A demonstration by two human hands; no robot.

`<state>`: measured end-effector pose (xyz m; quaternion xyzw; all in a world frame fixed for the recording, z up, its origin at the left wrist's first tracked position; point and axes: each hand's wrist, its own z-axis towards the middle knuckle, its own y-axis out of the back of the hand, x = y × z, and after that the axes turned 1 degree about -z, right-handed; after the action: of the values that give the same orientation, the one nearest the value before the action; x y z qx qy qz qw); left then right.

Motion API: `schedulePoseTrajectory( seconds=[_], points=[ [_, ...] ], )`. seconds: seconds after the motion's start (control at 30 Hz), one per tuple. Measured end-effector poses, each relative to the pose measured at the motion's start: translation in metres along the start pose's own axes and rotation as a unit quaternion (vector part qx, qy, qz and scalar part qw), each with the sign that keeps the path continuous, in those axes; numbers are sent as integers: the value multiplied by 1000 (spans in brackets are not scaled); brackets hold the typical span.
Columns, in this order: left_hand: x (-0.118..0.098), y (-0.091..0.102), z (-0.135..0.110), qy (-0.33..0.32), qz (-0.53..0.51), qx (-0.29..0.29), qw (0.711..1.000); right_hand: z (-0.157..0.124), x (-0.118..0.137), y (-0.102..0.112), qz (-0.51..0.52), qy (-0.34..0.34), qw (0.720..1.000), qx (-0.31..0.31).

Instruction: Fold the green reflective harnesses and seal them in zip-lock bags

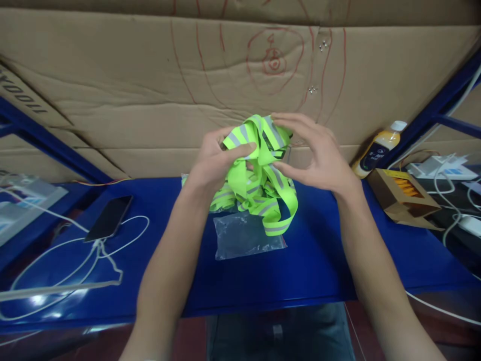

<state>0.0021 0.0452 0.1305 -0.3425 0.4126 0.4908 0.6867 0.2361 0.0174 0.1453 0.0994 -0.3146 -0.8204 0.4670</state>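
Note:
A tangle of neon yellow-green straps with grey reflective stripes (259,190) hangs between my hands above the blue table (323,265). My left hand (214,163) pinches the upper left part of the bundle, thumb pressed over a strap. My right hand (313,153) grips the upper right part, fingers curled over the top and thumb below. The loose ends droop onto the table, over a clear plastic bag (246,238) lying flat under them.
A black phone (108,218) with a white cable (67,265) lies at the left. At the right stand a yellow drink bottle (378,149), an open brown box (404,198) and white chargers with cables (439,168). A cardboard sheet (150,85) with red scribbles forms the back wall.

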Motion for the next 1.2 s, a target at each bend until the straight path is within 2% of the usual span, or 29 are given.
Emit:
schedulePoseTrajectory(
  seconds=[0.1, 0.23, 0.4, 0.47, 0.63, 0.83, 0.97, 1.07, 1.2],
  points=[
    [2, -3, -1, -27, 27, -21, 999, 3, 13, 3, -24, -1, 999, -44],
    [4, -6, -4, -67, 67, -5, 995, 4, 15, -8, -59, -21, 995, -76],
    [2, -4, -4, -121, 143, -1, 982, 4, 8, -19, -19, -60, 979, -192],
    [0, -2, -4, -141, 173, 1, 975, 4, 4, -22, 17, -92, 972, -215],
    [-8, 2, -5, -133, 221, 39, 965, 4, -4, -26, 134, -163, 958, -195],
    [-10, 1, -7, -156, 268, 93, 946, 4, 5, -23, 105, -176, 965, -165],
    [-14, 3, -9, -175, 300, 125, 929, 6, 13, -18, 173, -203, 954, -134],
    [-18, 6, -11, -185, 298, 148, 925, 8, 14, -12, 272, -249, 923, -110],
    [-17, 7, -8, -231, 286, 149, 918, 9, 14, -9, 377, -319, 859, -136]
  ],
)
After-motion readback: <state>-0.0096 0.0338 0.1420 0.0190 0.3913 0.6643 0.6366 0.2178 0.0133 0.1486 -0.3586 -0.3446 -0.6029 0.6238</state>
